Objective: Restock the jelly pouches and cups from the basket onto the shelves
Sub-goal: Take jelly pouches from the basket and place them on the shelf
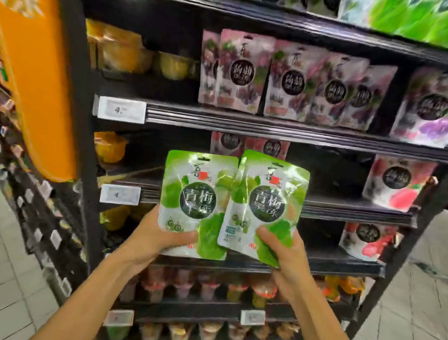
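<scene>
The left hand point(162, 237) grips a green jelly pouch point(195, 194) by its lower edge, thumb curled across the front and fingers behind. The right hand point(284, 257) holds a second green pouch point(268, 200) the same way at its bottom corner. This pouch tilts slightly and overlaps the first one's right edge. Both pouches stand upright in front of the black shelves point(278, 131). Above the hands, a row of purple grape pouches point(287, 84) fills one shelf. Red pouches point(396, 182) stand to the right of the hands, and an orange cup point(110, 147) sits up and to their left. Below the hands, rows of jelly cups point(203, 284) line the lower shelves. A white price tag point(119, 193) sits just left of the left hand.
</scene>
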`<state>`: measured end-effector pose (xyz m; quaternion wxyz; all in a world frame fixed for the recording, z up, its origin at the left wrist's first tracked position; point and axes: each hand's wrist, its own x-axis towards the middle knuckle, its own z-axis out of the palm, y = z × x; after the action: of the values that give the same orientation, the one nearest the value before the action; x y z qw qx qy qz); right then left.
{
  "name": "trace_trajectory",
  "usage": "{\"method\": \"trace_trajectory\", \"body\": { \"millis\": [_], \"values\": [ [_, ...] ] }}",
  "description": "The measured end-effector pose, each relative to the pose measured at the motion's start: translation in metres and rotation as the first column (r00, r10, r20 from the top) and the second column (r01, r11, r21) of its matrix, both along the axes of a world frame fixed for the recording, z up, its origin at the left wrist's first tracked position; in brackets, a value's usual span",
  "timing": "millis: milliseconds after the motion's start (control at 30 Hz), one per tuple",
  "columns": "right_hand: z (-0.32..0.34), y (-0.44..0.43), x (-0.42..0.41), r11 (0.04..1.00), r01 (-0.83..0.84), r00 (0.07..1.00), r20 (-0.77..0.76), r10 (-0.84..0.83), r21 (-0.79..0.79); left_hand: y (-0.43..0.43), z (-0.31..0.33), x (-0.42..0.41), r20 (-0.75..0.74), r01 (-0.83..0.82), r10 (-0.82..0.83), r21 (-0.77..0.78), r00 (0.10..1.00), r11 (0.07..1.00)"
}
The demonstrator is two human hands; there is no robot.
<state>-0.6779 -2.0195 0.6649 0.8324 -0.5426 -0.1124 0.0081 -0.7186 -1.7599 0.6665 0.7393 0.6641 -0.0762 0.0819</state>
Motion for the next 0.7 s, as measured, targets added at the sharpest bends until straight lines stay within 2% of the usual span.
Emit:
{"method": "trace_trajectory", "body": {
  "millis": [200,300,500,700],
  "values": [
    [0.060,-0.020,0.009,0.999,0.030,0.989,0.147,-0.031,0.013,-0.012,0.066,0.021,0.149,-0.019,0.005,0.095,0.989,0.995],
    [0.096,-0.033,0.015,0.996,0.083,0.969,0.238,-0.071,-0.040,-0.017,0.100,0.037,0.214,-0.038,0.008,0.140,0.977,0.989],
    [0.176,-0.063,0.040,0.961,0.230,0.910,0.384,-0.156,-0.153,-0.036,0.181,0.065,0.357,-0.092,0.016,0.199,0.934,0.976],
    [0.257,-0.085,0.075,0.931,0.335,0.829,0.516,-0.217,-0.145,-0.053,0.258,0.089,0.464,-0.174,0.042,0.245,0.885,0.954]
  ]
}}
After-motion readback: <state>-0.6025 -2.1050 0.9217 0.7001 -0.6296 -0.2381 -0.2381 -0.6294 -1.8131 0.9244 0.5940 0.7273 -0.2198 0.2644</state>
